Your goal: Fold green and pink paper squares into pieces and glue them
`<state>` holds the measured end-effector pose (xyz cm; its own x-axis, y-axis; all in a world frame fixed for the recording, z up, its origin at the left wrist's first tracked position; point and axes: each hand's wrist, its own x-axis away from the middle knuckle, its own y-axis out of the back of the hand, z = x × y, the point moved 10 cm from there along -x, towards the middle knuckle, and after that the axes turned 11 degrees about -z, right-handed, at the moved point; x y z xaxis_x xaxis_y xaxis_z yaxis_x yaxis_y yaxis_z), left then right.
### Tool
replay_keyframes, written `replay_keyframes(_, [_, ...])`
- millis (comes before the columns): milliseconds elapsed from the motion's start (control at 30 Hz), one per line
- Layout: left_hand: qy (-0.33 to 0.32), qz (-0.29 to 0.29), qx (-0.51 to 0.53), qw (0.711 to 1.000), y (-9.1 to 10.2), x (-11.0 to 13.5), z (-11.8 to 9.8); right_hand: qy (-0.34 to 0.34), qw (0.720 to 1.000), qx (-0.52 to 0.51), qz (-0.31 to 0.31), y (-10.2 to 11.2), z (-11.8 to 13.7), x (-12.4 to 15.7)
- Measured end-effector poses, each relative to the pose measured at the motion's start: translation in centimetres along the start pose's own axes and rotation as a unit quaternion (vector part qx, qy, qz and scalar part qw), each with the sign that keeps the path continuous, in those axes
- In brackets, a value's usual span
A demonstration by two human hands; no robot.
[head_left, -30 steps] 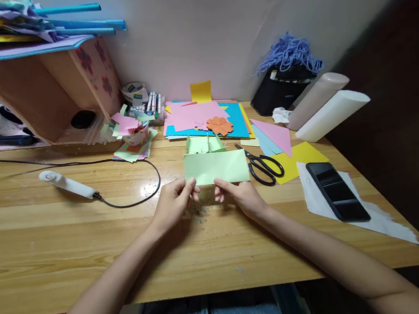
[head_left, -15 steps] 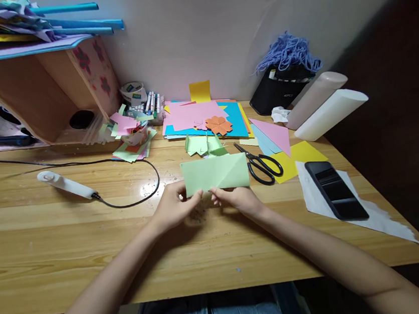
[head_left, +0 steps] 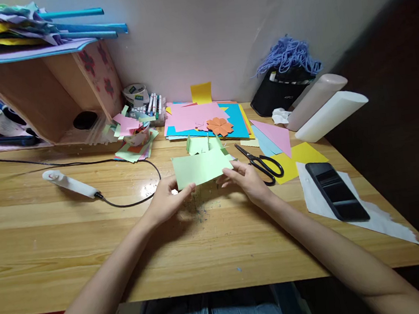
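I hold a pale green rectangular paper [head_left: 201,167] just above the wooden table [head_left: 91,251], near its middle. My left hand [head_left: 167,201] pinches the paper's lower left corner with thumb and fingers closed on it. My right hand [head_left: 247,178] grips the paper's right end, fingers pressed to it. The sheet tilts slightly, left end lower. Small green paper scraps [head_left: 202,144] lie just behind it.
Black scissors [head_left: 261,162] lie right of my right hand. A black phone [head_left: 336,190] rests on white paper at the right. Coloured sheets with an orange paper flower [head_left: 219,125] lie at the back. A white corded tool [head_left: 69,184] lies left. A wooden box [head_left: 47,92] stands back left.
The green paper has shifted left and tilted. My right hand moved from the bottom edge up to the paper's right end. My left hand stays at the lower left corner.
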<state>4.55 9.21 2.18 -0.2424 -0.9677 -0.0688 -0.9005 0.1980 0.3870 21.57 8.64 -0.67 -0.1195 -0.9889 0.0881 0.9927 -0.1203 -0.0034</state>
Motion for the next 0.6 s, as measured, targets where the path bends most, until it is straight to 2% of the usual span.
replay_keyframes(100, [-0.014,0.009,-0.029,0.999,-0.4,0.0,-0.2,-0.003,1.0,0.029,-0.007,-0.2,-0.2,0.2])
replay_keyframes(300, [0.055,-0.013,0.07,0.996,-1.5,0.0,2.2,-0.004,1.0,0.018,-0.019,-1.2,-0.5,1.2])
replay_keyframes(400, [0.062,-0.014,0.08,0.995,-1.9,0.0,2.7,-0.008,1.0,0.02,-0.021,-1.6,-0.6,1.5])
replay_keyframes(600, [0.048,-0.076,0.015,0.996,0.1,-0.5,2.9,-0.035,0.999,0.023,-0.019,-1.7,-0.7,1.6])
